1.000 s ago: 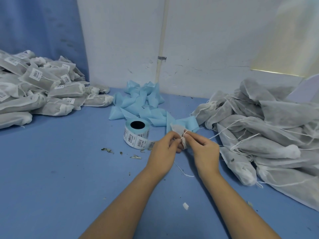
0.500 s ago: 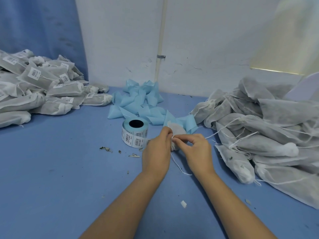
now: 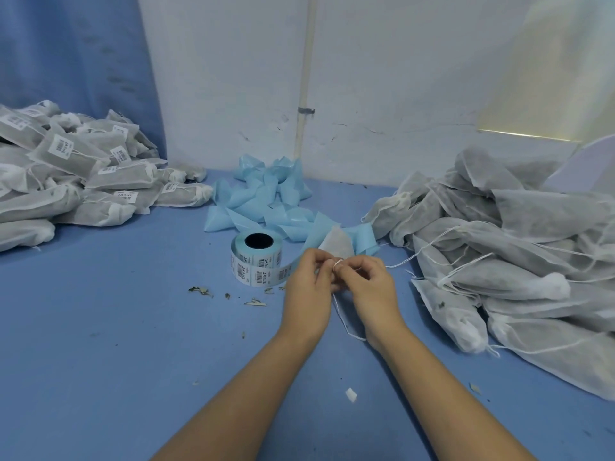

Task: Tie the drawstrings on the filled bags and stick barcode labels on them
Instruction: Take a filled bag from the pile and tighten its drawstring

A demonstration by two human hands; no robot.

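The two hands meet over the middle of the blue table (image 3: 100,361), left hand (image 3: 307,289) and right hand (image 3: 371,287) knuckle to knuckle. Both pinch the white drawstring (image 3: 336,263) at the neck of a small white bag (image 3: 337,241) that pokes up just behind the fingers, the loose string trailing down between the wrists. Just left of the hands stands the label roll (image 3: 256,261), in front of a heap of blue backing paper (image 3: 266,201); labelled bags (image 3: 83,181) lie piled at far left, and unlabelled bags (image 3: 499,261) with loose strings at right.
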